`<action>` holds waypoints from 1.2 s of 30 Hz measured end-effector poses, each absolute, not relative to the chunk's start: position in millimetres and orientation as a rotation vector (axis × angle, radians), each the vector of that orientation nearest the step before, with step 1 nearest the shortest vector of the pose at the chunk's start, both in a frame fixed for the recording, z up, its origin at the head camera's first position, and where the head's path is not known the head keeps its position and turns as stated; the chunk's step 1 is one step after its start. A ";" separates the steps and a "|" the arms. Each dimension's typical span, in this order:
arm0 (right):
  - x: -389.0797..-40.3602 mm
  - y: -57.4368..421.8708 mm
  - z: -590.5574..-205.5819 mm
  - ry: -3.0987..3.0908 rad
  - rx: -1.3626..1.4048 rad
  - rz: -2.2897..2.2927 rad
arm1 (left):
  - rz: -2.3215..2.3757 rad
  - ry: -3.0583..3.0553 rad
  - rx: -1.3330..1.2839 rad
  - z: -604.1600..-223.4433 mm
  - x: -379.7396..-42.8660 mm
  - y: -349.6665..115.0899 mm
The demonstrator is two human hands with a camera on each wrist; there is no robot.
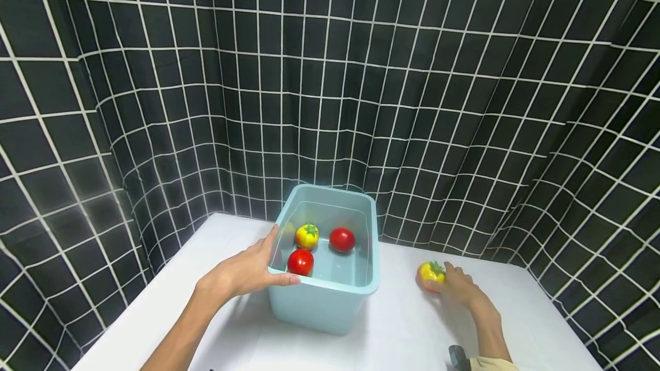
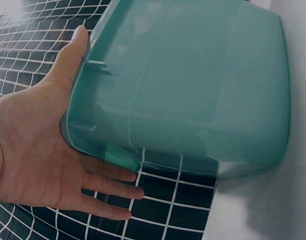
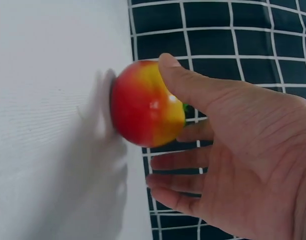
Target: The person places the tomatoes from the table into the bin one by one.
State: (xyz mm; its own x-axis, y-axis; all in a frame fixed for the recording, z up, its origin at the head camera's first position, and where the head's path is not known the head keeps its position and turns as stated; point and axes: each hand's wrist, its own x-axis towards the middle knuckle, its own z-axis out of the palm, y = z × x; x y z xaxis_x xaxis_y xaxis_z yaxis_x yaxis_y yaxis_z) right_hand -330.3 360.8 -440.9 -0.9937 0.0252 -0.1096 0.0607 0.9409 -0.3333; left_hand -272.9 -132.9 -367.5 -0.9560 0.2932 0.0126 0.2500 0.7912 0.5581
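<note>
My left hand (image 1: pixel 244 271) rests at the near left corner of a light blue plastic bin (image 1: pixel 330 308). Its thumb lies along the front rim; the fingers stretch straight along the left side, as the left wrist view shows. Inside the bin lie a yellow tomato (image 1: pixel 306 236) with a green top and two round red tomatoes, one at the front (image 1: pixel 301 262) and one farther right (image 1: pixel 342 240). On the right, my right hand (image 1: pixel 461 288) is at a red-and-yellow tomato (image 3: pixel 143 107) on the table. Thumb and index finger are at its leafy end, the other fingers loosely bent below.
A white table (image 1: pixel 402 325) carries the bin and the tomato. Black cloth with a white grid (image 1: pixel 330 73) hangs behind the table and at both sides. A dark band (image 1: pixel 458 356) and a pale sleeve (image 1: pixel 492 364) show at my right wrist.
</note>
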 end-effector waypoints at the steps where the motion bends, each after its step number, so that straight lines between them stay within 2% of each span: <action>1: -330.6 361.3 -442.4 2.999 0.065 -0.508 | 0.890 2.900 0.440 -367.5 -272.8 -132.8; 9: -336.5 365.6 -445.3 3.133 -0.014 -0.489 | 0.877 2.910 0.442 -366.2 -271.5 -133.1; 20: -328.4 354.0 -420.2 3.252 -0.180 -0.791 | 0.887 2.902 0.450 -366.4 -272.0 -132.9; 28: -311.2 324.6 -392.9 3.266 -0.135 -1.018 | 0.884 2.900 0.435 -368.2 -271.7 -131.9; 36: -295.2 282.6 -370.2 3.325 -0.367 -1.190 | 0.909 2.896 0.457 -369.4 -274.3 -133.0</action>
